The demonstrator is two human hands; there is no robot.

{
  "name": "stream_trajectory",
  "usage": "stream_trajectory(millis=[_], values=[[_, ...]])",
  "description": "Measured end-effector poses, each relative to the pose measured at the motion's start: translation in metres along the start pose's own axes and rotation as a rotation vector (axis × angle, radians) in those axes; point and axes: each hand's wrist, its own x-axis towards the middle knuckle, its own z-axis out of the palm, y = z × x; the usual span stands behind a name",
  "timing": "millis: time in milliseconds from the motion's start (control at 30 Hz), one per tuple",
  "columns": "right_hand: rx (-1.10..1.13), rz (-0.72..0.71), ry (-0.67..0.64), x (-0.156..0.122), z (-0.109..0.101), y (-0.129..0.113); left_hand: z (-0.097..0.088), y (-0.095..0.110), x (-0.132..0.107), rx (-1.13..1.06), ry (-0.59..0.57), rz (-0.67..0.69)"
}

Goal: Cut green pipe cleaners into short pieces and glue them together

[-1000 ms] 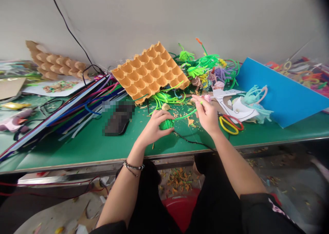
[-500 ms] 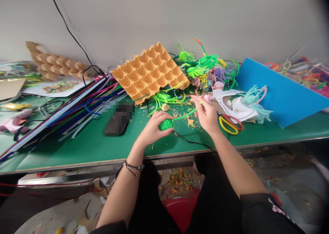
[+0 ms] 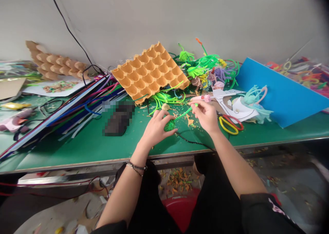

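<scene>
My left hand [image 3: 155, 129] is closed around a ball of wound green pipe cleaner [image 3: 169, 125], held just above the table. From the ball a green pipe cleaner strand [image 3: 183, 114] runs up to the right. Its far end is pinched between the thumb and fingers of my right hand [image 3: 206, 118]. Just behind the right fingers lies a pink-handled tool [image 3: 205, 98], partly covered by them. Scissors with red and yellow handles [image 3: 231, 125] rest to the right of that hand. A small tan ball [image 3: 165, 107] sits beyond the left hand.
An egg tray [image 3: 150, 72] leans over green pipe cleaners [image 3: 167, 98]. A dark, partly blurred object [image 3: 119, 119] lies left. Bundled long pipe cleaners [image 3: 84, 107] stretch further left. A blue board [image 3: 277, 93] and paper cutouts [image 3: 244, 110] stand right; a black cord [image 3: 192, 142] crosses the front.
My left hand has shifted a little right with the green ball, its fingers more spread over it. My right fingers have dipped slightly left, and the strand between the hands looks straighter.
</scene>
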Motion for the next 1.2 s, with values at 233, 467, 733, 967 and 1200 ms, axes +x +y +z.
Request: stream_trajectory(millis=[233,467,733,967,1200], values=[[0.143,0.053,-0.027,0.000,0.004,0.001,0.006,0.007,0.001,0.095,0.123,0.052],[0.199,0.152,-0.283,-0.005,0.011,-0.003,0.008,0.017,0.004,-0.152,0.165,-0.070],[0.221,0.167,-0.335,-0.012,0.023,-0.007,0.012,0.018,0.005,-0.186,0.189,-0.108],[0.214,0.166,-0.256,-0.017,0.029,-0.007,0.016,0.026,0.004,-0.095,0.277,-0.123],[0.029,0.044,-0.248,-0.019,0.031,-0.006,0.017,0.023,0.001,0.059,0.284,-0.050]])
